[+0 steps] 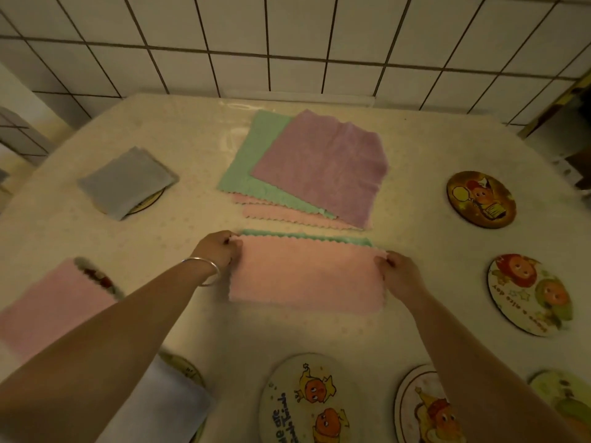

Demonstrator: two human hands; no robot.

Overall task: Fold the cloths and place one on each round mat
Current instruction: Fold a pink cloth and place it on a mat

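Cream plastic-covered bench (415, 155) pushed against a white tiled wall (287, 43) with dark grout; warm dim light. Mid-bench, a pink scallop-edged cloth (305, 276) lies folded into a long strip, with a green edge showing along its far side. Behind it sits a loose stack of flat cloths (307, 174) — purple on top, green and pink under. Left side: a folded grey-blue cloth (128, 183) on a round mat, and a folded pink cloth (54, 302) on another. Bare round cartoon-print mats at right (481, 199) (529, 294) and near edge (303, 401). Left hand (217, 249), silver bangle (204, 271) on the wrist, fingers pinching the strip's left end. Right hand (399, 273), fingers pinching the right end — both arms stretched forward, palms down, cloth flat on the bench between them.
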